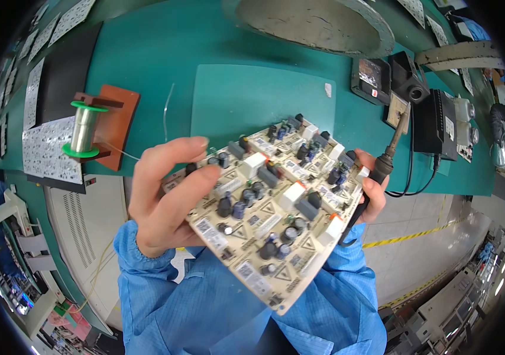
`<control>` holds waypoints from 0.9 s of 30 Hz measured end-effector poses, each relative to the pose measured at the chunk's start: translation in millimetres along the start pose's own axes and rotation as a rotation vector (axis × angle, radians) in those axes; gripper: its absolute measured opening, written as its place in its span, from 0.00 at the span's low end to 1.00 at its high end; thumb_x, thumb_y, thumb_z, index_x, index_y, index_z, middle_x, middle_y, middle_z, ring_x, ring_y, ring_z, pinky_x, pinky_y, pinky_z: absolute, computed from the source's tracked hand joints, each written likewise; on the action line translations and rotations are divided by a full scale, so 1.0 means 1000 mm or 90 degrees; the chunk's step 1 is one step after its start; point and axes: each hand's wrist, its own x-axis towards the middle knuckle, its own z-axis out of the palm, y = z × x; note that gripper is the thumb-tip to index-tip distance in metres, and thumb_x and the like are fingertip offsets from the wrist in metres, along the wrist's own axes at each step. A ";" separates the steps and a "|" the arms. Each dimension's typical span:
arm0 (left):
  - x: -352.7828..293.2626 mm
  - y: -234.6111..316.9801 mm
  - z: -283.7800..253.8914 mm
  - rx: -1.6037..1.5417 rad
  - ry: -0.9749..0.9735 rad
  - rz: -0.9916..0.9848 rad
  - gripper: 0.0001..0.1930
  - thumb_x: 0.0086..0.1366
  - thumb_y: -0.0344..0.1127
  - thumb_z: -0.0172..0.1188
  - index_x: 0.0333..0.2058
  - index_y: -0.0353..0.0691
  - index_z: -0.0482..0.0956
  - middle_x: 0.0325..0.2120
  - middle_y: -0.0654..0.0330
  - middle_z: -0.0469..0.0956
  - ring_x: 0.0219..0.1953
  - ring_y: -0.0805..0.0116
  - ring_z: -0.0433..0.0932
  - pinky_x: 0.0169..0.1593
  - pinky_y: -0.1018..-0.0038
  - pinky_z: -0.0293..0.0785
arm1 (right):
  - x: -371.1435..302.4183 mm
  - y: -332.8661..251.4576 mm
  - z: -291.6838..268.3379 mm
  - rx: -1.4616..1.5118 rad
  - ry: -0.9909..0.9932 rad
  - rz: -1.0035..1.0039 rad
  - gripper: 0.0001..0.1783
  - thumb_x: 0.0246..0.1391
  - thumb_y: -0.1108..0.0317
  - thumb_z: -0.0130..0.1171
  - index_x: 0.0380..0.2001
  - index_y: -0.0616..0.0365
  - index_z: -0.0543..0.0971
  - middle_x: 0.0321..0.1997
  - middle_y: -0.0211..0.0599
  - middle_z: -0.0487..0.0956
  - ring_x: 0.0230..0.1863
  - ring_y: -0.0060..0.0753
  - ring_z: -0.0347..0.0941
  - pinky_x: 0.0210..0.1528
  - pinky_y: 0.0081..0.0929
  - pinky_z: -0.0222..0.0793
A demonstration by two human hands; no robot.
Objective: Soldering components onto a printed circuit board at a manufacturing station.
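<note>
A pale circuit board panel (pixel 258 222) is held up at a tilt in front of my body, over the near edge of the bench. Capacitors, white blocks and other parts crowd its upper face. My left hand (pixel 167 198) grips its left edge, with two fingertips reaching over the face. At the right edge my right hand (pixel 373 195) steadies the board and also holds a soldering iron (pixel 387 157). The iron's tip points up and away from the board. Part of the right hand is hidden behind the board.
A solder wire spool (pixel 84 130) stands on a brown holder at left, beside a flat board of small parts (pixel 48 152). A translucent mat (pixel 252 89) lies ahead. At right are a black soldering station (pixel 434 127) and an iron stand (pixel 409 83). A round lamp-like rim (pixel 317 35) hangs above.
</note>
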 end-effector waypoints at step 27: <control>0.025 -0.004 0.013 -0.069 0.136 0.000 0.22 0.34 0.37 0.77 0.30 0.34 0.80 0.37 0.47 0.76 0.30 0.63 0.78 0.30 0.74 0.77 | 0.028 -0.004 0.008 -0.402 -0.048 -0.280 0.16 0.64 0.55 0.45 0.47 0.54 0.68 0.45 0.59 0.73 0.42 0.43 0.73 0.42 0.36 0.72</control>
